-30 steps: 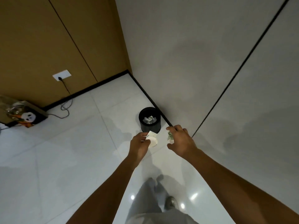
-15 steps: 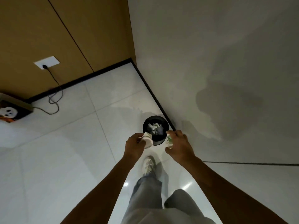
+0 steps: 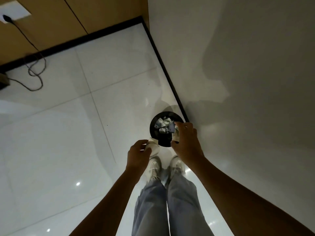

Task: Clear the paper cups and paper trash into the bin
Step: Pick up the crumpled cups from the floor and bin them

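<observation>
- One view only, the head camera, looking steeply down past both forearms to the feet and a glossy pale tiled floor (image 3: 71,130).
- Round black waste bin (image 3: 154,132): stands on the floor at 12 o'clock from the shoes, just beside the dark skirting line of the grey wall (image 3: 247,65). Crumpled white paper scraps (image 3: 163,124) already lie inside it.
- Left hand (image 3: 139,153): fingers curled round a white paper cup (image 3: 154,147), which lies on its side in the grip with its end pointing towards the bin. The cup sits at 7 o'clock of the bin's rim, just outside the opening.
- Right hand (image 3: 185,140): fingers and thumb pinch a white paper cup with green print (image 3: 175,136), held over the bin's 4 o'clock edge, partly above the opening.
- Handling, as a judgement: both cups look empty, so light and thin-walled; they would dent under a hard squeeze, which matters little for trash. A loose hold round the side wall suffices. Being so light they may drift or bounce off the rim, so release is best made directly over the opening.
- Background: a white wall socket (image 3: 14,11) at 10 o'clock on the tan panel, with a dark cable (image 3: 34,70) trailing in loops over the floor, well apart from the bin.
</observation>
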`<state>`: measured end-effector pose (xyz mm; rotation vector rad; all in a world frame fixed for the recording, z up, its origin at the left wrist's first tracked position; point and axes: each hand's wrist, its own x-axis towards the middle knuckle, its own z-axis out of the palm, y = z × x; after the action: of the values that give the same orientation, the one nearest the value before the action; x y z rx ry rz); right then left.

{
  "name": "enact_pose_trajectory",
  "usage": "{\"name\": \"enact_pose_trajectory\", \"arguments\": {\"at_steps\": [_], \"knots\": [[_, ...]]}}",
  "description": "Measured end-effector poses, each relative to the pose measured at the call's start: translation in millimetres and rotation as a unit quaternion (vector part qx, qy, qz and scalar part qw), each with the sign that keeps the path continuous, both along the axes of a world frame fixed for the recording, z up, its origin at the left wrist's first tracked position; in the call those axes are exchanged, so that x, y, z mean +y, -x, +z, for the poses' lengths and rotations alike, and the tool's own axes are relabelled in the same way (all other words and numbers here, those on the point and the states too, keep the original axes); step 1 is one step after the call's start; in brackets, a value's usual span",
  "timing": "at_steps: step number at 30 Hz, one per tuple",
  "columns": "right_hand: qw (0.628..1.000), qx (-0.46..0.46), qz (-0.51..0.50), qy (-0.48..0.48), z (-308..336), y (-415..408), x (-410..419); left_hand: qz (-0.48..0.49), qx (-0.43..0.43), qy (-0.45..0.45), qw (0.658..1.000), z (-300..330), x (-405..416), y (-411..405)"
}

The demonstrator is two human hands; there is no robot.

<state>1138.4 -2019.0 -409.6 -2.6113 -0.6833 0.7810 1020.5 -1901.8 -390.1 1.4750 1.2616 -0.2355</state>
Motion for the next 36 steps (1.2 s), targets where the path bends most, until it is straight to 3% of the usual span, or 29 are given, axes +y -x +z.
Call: {"name": "enact_pose_trajectory", "arguments": {"at_steps": [5,10,17,23,28,32,36], "knots": [[0.997,0.030,0.042,0.058,-54.1,-18.6,9.8,0.008,0.029,0.003,1.000,-45.6,1.2,-14.8],[0.999,0.037,0.020,0.035,-67.1,-28.0,-5.8,-0.014,0.037,-0.009,0.999,-68.3,-3.0,-41.4],[1.000,0.014,0.003,-0.021,-70.8,-39.5,-33.8,-0.140,0.056,-0.008,0.988,-91.3,-10.9,-85.6],[1.000,0.019,-0.007,-0.023,-55.7,-41.0,-39.9,-0.224,0.077,0.010,0.971,-77.9,-15.5,-78.4],[0.999,0.042,0.008,0.009,-12.8,-31.2,-41.2,-0.283,0.033,-0.020,0.958,-32.2,-10.7,-69.8],[0.999,0.022,0.009,0.046,41.2,-14.3,-42.2,-0.375,-0.023,-0.055,0.925,18.4,-8.1,-73.5],[0.995,0.011,-0.078,0.067,97.7,15.8,-51.0,-0.518,-0.060,-0.102,0.847,71.8,-12.4,-72.8]]}}
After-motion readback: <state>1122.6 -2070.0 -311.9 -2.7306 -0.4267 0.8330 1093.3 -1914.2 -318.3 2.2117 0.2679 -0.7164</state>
